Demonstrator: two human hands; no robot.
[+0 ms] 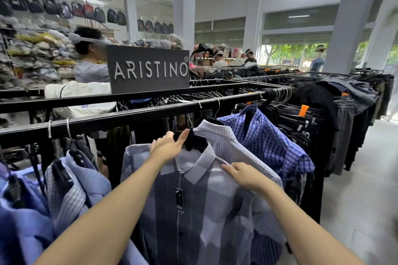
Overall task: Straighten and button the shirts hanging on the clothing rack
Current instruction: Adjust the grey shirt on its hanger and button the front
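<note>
The lower part of the grey striped shirt (193, 211) is cut off by the bottom edge of the picture, and both forearms cover some of its front. The top of its black hanger (193, 139) shows above the collar; whether its hook sits on the rail cannot be told. The small black tag (179, 199) below the collar carries print too small to read.

The shirt hangs in front of the black rack rail (129, 115), between a light checked shirt (228, 144) on its right and pale blue shirts (71, 183) on its left. Its collar is light grey and folded down, the body has broad dark and light vertical stripes, and dark buttons run down the middle.

The left hand (167, 146) lies on the left collar and shoulder, with the fingers curled over the hanger top. The right hand (241, 173) rests on the right shoulder with bent fingers pressing the cloth near the collar; if it really pinches the cloth, I cannot tell.

Behind the rail stands a dark sign (148, 69) reading ARISTINO.
</note>
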